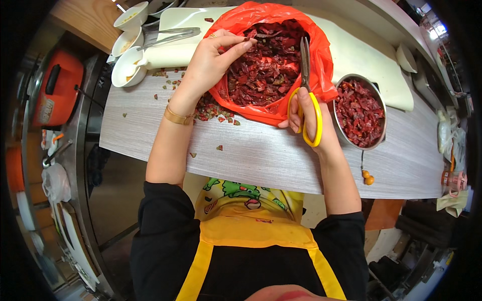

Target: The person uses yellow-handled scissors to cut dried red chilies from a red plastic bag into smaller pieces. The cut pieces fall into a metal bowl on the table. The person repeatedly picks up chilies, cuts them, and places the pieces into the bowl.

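My left hand (211, 56) reaches over the left rim of a red plastic bag (322, 49), pinching a small dark red piece of dried chili (247, 39) between thumb and fingertips. Dried red chilies (260, 81) fill the open bag. Yellow-handled scissors (304, 64) are in my right hand (308, 109) at the bag's right side, blades pointing away from me and nearly together. To the right of that hand stands a metal pot (385, 116) of cut chili pieces (359, 113). Chili stem ends (214, 113) lie scattered left of and in front of the bag.
Metal tongs (175, 36) rest on a cream mat (365, 64) behind the bag. Several white bowls (128, 71) line the back left of the grey table (260, 158). Orange beads (368, 177) on a cord lie below the pot. A red appliance (62, 86) is at far left.
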### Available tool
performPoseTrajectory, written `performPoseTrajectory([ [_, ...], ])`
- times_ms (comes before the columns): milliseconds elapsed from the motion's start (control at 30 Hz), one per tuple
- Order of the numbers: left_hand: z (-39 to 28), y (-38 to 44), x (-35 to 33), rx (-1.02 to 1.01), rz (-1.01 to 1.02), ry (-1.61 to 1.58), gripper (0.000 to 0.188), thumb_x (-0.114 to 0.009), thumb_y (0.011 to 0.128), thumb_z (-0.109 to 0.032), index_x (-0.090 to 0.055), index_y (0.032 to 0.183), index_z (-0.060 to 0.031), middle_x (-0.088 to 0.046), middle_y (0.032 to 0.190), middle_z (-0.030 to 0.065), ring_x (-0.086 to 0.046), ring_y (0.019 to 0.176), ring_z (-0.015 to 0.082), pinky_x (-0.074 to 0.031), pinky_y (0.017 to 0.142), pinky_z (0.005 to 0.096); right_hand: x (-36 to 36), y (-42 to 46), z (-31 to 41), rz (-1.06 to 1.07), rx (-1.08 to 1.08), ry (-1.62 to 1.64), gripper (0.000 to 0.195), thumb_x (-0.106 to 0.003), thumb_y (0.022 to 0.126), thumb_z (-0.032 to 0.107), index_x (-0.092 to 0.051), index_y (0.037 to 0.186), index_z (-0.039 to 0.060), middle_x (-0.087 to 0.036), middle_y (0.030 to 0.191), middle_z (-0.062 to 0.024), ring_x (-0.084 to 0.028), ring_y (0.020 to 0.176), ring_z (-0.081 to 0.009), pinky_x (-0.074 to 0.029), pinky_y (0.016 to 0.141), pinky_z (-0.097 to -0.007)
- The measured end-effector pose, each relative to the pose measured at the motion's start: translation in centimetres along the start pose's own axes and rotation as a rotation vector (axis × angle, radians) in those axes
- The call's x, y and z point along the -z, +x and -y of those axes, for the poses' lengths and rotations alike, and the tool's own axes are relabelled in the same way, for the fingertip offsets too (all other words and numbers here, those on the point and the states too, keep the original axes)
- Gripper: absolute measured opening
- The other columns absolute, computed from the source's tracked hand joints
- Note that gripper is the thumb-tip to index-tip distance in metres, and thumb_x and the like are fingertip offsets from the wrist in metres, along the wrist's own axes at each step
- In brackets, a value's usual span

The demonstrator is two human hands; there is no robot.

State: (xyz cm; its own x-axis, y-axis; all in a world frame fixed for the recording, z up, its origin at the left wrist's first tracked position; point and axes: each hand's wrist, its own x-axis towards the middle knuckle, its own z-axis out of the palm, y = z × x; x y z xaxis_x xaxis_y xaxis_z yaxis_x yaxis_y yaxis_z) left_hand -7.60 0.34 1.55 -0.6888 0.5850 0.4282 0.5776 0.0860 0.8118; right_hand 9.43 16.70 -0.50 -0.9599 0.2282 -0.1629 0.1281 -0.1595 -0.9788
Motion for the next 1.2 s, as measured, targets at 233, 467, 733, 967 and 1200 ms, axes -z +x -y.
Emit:
performPoseTrajectory([
  [233, -1.0, -0.4, -0.3, 0.438, 0.056, -0.666, 0.028, -0.056, 0.092, -0.015, -0.059, 0.114, 0.0013, -0.056, 0.085, -0.0013, -0.05, 0.075, 0.0044, -0.042, 0.067, 0.0178, -0.7, -0.8, 0.2, 0.168, -0.05, -0.131, 0.055, -0.035, 0.098, 0.045, -0.043, 0.062, 0.0051, -0.038, 0.05, -0.0012, -0.04, 0.045, -0.01, -0.052, 0.056, -0.0287],
  [467, -1.0, -0.5, 0.4, 0.344, 0.2, -0.613, 0.035, -0.053, 0.094, -0.015, -0.053, 0.125, 0.0009, -0.06, 0.092, -0.0002, -0.051, 0.08, 0.0041, -0.042, 0.072, 0.0181, -1.1, -0.8, 0.4, 0.143, -0.111, -0.178, 0.05, -0.044, 0.095, 0.045, -0.044, 0.063, 0.0072, -0.038, 0.051, 0.0013, -0.04, 0.044, -0.0085, -0.051, 0.055, -0.0274],
  [733, -1.3, -0.8, -0.3, 0.254, 0.108, -0.463, 0.029, -0.06, 0.089, -0.009, -0.054, 0.115, 0.0007, -0.067, 0.092, 0.0061, -0.06, 0.082, 0.0074, -0.046, 0.069, 0.0191, -0.5, -0.4, -0.7, 0.174, -0.165, -0.168, 0.039, -0.055, 0.091, 0.042, -0.055, 0.075, 0.0059, -0.043, 0.054, 0.0048, -0.044, 0.046, -0.0052, -0.044, 0.048, -0.0216],
  [967, -1.3, -0.9, -0.5, 0.219, 0.146, -0.347, 0.018, -0.065, 0.084, -0.002, -0.052, 0.096, 0.0001, -0.068, 0.084, 0.0088, -0.064, 0.076, 0.0102, -0.051, 0.066, 0.0214, -0.7, -0.3, -0.7, 0.128, -0.159, -0.332, 0.045, -0.058, 0.088, 0.046, -0.056, 0.071, 0.0042, -0.042, 0.051, 0.0038, -0.043, 0.046, -0.0064, -0.041, 0.048, -0.0242],
  [1200, -1.8, -1.1, 0.6, 0.144, 0.206, -0.177, 0.02, -0.068, 0.081, -0.005, -0.053, 0.094, -0.0003, -0.068, 0.076, 0.0059, -0.062, 0.072, 0.0069, -0.048, 0.064, 0.0201, -0.5, -0.2, -0.8, 0.082, -0.174, -0.451, 0.048, -0.061, 0.085, 0.048, -0.055, 0.068, 0.0034, -0.045, 0.051, 0.0011, -0.043, 0.047, -0.0079, -0.036, 0.046, -0.0257],
])
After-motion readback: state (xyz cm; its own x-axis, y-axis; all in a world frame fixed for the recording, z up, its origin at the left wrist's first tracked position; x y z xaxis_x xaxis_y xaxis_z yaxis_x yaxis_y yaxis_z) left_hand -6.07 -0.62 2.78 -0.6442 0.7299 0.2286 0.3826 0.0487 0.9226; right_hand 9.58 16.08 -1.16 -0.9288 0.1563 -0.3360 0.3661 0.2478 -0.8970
